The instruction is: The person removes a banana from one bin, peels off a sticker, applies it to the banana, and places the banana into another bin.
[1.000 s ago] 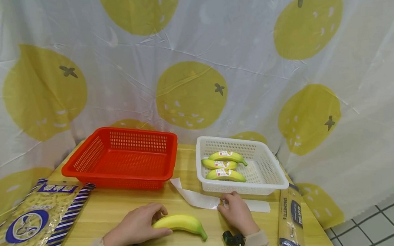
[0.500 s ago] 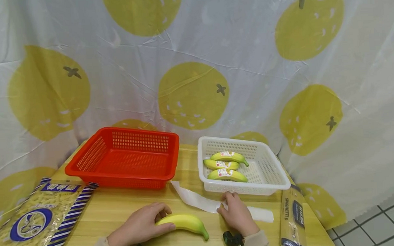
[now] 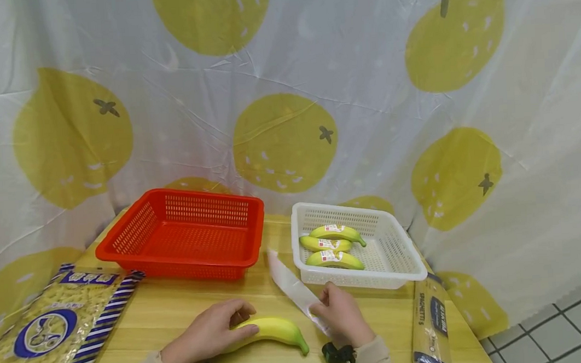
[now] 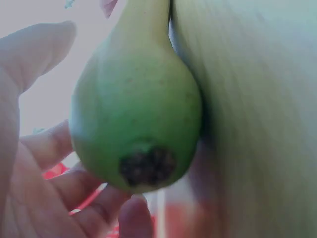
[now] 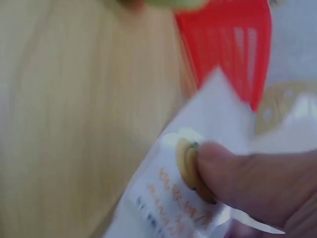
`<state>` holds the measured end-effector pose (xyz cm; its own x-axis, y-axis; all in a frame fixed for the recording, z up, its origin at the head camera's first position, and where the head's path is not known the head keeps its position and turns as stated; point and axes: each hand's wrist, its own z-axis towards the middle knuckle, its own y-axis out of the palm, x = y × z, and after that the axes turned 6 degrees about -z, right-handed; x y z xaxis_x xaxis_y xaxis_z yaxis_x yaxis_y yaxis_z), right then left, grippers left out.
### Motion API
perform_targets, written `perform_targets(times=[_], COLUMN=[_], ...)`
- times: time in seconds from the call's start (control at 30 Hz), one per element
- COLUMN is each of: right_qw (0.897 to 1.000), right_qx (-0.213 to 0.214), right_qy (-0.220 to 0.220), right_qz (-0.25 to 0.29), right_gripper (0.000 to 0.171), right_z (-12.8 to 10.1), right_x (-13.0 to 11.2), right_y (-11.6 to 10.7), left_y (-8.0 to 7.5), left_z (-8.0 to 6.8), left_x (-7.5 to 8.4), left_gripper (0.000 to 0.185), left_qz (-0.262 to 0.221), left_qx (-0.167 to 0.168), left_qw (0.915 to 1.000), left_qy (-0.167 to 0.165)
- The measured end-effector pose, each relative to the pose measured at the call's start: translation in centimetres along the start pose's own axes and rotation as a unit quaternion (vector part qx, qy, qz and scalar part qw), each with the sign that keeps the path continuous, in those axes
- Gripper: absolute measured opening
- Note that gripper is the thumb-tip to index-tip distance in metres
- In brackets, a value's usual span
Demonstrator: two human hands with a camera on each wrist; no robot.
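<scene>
My left hand (image 3: pixel 214 331) holds a yellow banana (image 3: pixel 278 331) by its left end, thumb over the near side. In the left wrist view the banana's dark, greenish tip (image 4: pixel 138 109) faces the camera, with fingers curling beneath it. To the right, my right hand (image 3: pixel 344 316) pinches a white strip of stickers (image 3: pixel 292 285), which slants up from the hand toward the gap between the baskets. A sticker printed with bananas and orange characters (image 5: pixel 178 188) shows on the strip in the right wrist view, the thumb (image 5: pixel 252 183) pressing over its edge.
A red basket (image 3: pixel 184 270) stands at the back left. The white basket (image 3: pixel 355 278) at the back right holds several stickered bananas (image 3: pixel 334 260). A bag of pasta (image 3: pixel 81 324) lies at the left, a spaghetti pack (image 3: pixel 430 327) at the right edge. A lemon-print curtain (image 3: pixel 194 126) hangs behind.
The right hand has lifted and turned the sticker strip, which lay flat to both sides of the hand and now slants diagonally. The left hand stays at the banana.
</scene>
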<state>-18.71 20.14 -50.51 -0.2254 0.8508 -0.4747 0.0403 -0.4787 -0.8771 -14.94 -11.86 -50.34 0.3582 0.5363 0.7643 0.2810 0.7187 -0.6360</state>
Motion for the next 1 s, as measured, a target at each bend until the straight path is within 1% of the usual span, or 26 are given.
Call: perform_targets(times=[0.1, 0.2, 0.27, 0.33, 0.4, 0.43, 0.5, 0.53, 0.6, 0.63, 0.67, 0.73, 0.83, 0.93, 1.0], right_qw=[0.999, 0.995, 0.99, 0.982, 0.976, 0.974, 0.974, 0.976, 0.979, 0.98, 0.978, 0.969, 0.947, 0.929, 0.924], right_qx=[0.029, 0.064, 0.085, 0.105, 0.117, 0.118, 0.111, 0.099, 0.066, 0.043, 0.017, -0.031, -0.084, -0.104, -0.106], right_qy=[-0.027, -0.074, -0.114, -0.152, -0.177, -0.182, -0.168, -0.151, -0.107, -0.083, -0.06, -0.029, 0.005, 0.035, 0.051], right_qz=[0.013, 0.019, 0.02, 0.032, 0.055, 0.071, 0.105, 0.124, 0.159, 0.178, 0.201, 0.243, 0.309, 0.352, 0.364], right_gripper=[0.022, 0.019, 0.019, 0.021, 0.022, 0.021, 0.022, 0.023, 0.026, 0.027, 0.029, 0.032, 0.032, 0.027, 0.024], right_z=[0.3, 0.6, 0.8, 1.1, 1.3, 1.4, 1.4, 1.3, 1.0, 0.8, 0.7, 0.5, 0.3, 0.3, 0.3], right_x=[-1.3, -2.7, -3.4, -4.1, -4.6, -4.8, -5.2, -5.2, -4.9, -4.7, -4.6, -4.2, -3.9, -3.7, -3.5], right_y=[0.6, 0.9, 0.9, 0.8, 0.6, 0.5, 0.3, 0.3, 0.2, 0.2, 0.1, 0.1, 0.0, -0.1, -0.3], left_y=[0.1, -0.1, -0.2, -0.3, -0.2, -0.1, 0.1, 0.3, 0.7, 0.8, 0.9, 1.0, 1.1, 1.0, 0.9], left_z=[0.7, 1.6, 2.4, 3.2, 3.8, 4.0, 4.2, 4.3, 4.3, 4.2, 4.2, 4.1, 3.9, 3.7, 3.7], left_x=[0.3, 0.8, 1.1, 1.2, 1.1, 1.0, 0.7, 0.5, 0.2, 0.1, 0.0, -0.1, -0.1, 0.0, 0.0], left_gripper=[0.05, 0.057, 0.061, 0.062, 0.06, 0.058, 0.054, 0.054, 0.054, 0.056, 0.058, 0.063, 0.069, 0.07, 0.07], left_qz=[-0.047, -0.093, -0.113, -0.131, -0.149, -0.155, -0.165, -0.168, -0.171, -0.173, -0.175, -0.176, -0.176, -0.171, -0.159], left_qx=[0.0, -0.031, -0.065, -0.088, -0.092, -0.085, -0.061, -0.048, -0.021, -0.008, 0.003, 0.021, 0.036, 0.04, 0.044], left_qw=[0.9988, 0.9949, 0.9909, 0.9869, 0.9838, 0.9833, 0.9829, 0.9827, 0.9825, 0.9819, 0.9812, 0.9802, 0.9792, 0.98, 0.982], left_qy=[0.009, 0.025, 0.031, 0.036, 0.039, 0.042, 0.054, 0.06, 0.07, 0.076, 0.081, 0.088, 0.094, 0.094, 0.091])
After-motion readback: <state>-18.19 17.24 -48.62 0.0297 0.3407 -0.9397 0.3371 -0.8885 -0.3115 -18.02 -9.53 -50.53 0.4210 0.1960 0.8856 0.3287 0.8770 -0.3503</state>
